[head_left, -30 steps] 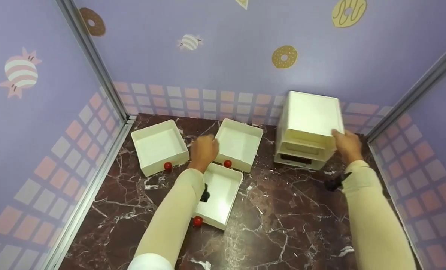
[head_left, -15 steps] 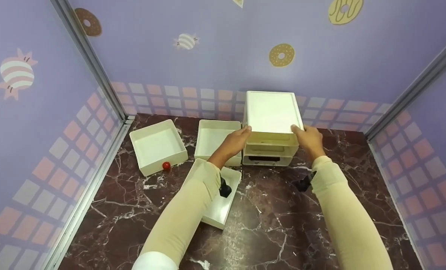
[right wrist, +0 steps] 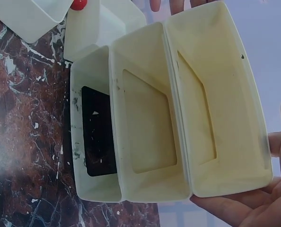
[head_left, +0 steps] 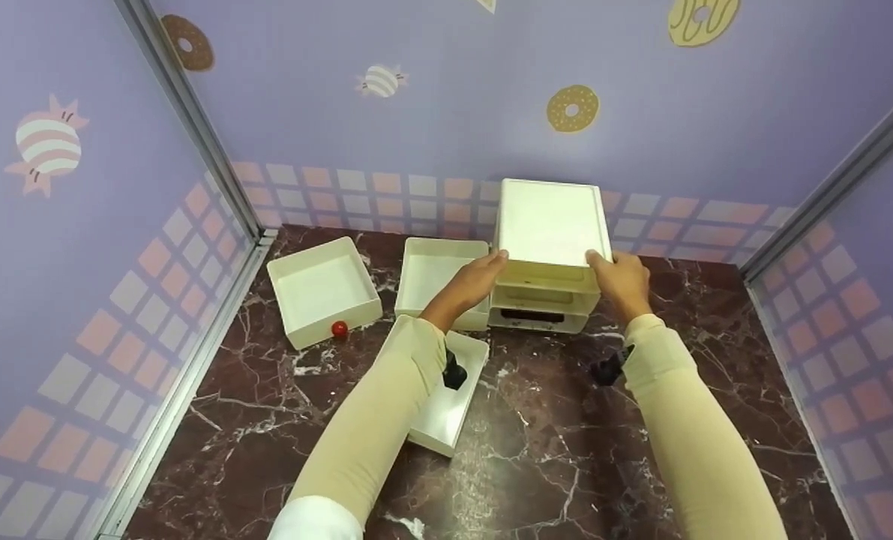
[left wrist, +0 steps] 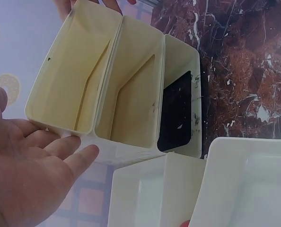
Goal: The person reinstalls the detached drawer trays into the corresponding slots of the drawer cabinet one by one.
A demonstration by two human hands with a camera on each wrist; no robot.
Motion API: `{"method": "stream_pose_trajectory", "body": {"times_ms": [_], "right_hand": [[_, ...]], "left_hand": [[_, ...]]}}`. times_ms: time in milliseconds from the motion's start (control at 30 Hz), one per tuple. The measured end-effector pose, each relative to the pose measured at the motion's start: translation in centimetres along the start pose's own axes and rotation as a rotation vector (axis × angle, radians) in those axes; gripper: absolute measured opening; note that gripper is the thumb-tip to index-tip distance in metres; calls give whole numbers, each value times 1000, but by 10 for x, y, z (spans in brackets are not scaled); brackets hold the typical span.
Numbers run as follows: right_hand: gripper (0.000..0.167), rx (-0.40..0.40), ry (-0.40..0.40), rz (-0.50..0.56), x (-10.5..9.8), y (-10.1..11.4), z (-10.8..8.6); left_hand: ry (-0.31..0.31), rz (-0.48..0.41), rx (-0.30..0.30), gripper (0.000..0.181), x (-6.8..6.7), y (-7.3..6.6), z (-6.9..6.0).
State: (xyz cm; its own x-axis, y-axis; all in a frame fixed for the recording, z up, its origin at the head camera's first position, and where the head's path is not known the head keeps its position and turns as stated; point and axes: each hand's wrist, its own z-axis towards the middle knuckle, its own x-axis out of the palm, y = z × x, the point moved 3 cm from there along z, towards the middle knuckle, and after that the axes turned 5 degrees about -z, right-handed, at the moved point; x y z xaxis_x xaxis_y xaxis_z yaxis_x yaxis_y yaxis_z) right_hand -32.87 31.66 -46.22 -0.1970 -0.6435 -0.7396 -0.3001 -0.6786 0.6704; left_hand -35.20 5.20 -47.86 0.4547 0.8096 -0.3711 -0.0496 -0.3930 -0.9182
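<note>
A white drawer cabinet (head_left: pixel 554 222) stands upright near the back wall, its three stacked compartments facing me without drawers. My left hand (head_left: pixel 470 285) is at its upper left side; in the left wrist view the fingers (left wrist: pixel 60 144) lie fairly straight against the side wall, with the thumb apart. At the upper right corner, my right hand (head_left: pixel 621 285) holds the cabinet, thumb at the top edge and fingers along the side. A white drawer (head_left: pixel 440 266) is close beside the cabinet's left side, partly behind my left hand. Dark floor shows through the lowest compartment (right wrist: pixel 100 137).
Another white drawer (head_left: pixel 322 289) with a red knob (head_left: pixel 340 328) lies farther left. A third drawer (head_left: pixel 446 409) lies in front, partly covered by my left sleeve. Patterned walls (head_left: pixel 386 135) enclose the dark marbled surface (head_left: pixel 536 465) at the back and sides.
The cabinet has shifted left, up to the middle drawer, which now sits straighter. My left hand left that drawer for the cabinet's side. Over the last half second, little has moved.
</note>
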Motion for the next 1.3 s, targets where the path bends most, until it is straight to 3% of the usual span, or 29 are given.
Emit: {"method": "stream_pose_trajectory", "body": {"times_ms": [133, 233, 367, 467, 567, 667, 733, 833, 967, 1067, 1133, 1300], "right_hand": [[50, 4, -12, 18, -1, -2, 2], [53, 4, -11, 22, 0, -3, 2], [54, 9, -9, 28, 2, -3, 1], [53, 9, -13, 26, 2, -2, 0], [55, 18, -6, 36, 2, -2, -1], [55, 24, -3, 46, 1, -2, -2], [55, 21, -6, 48, 1, -2, -2], [55, 16, -8, 45, 1, -1, -1], [56, 14, -10, 48, 1, -1, -1], [55, 4, -14, 45, 3, -1, -1], [53, -2, -21, 45, 3, -2, -1], [52, 2, -31, 54, 3, -3, 0]], "left_hand": [[34, 41, 4, 78, 2, 2, -8], [59, 180, 30, 82, 1, 13, -30], [128, 531, 76, 83, -5, 41, -82], [238, 787, 100, 83, -9, 68, -128], [339, 927, 120, 84, -14, 91, -168], [374, 988, 143, 85, -19, 111, -196], [363, 1018, 168, 89, -21, 123, -208], [290, 1068, 245, 91, -17, 139, -221], [112, 1138, 396, 81, -8, 156, -232], [1, 1144, 473, 69, -5, 164, -235], [-34, 1122, 498, 62, -5, 166, -236], [-55, 1099, 526, 54, -5, 166, -236]]}}
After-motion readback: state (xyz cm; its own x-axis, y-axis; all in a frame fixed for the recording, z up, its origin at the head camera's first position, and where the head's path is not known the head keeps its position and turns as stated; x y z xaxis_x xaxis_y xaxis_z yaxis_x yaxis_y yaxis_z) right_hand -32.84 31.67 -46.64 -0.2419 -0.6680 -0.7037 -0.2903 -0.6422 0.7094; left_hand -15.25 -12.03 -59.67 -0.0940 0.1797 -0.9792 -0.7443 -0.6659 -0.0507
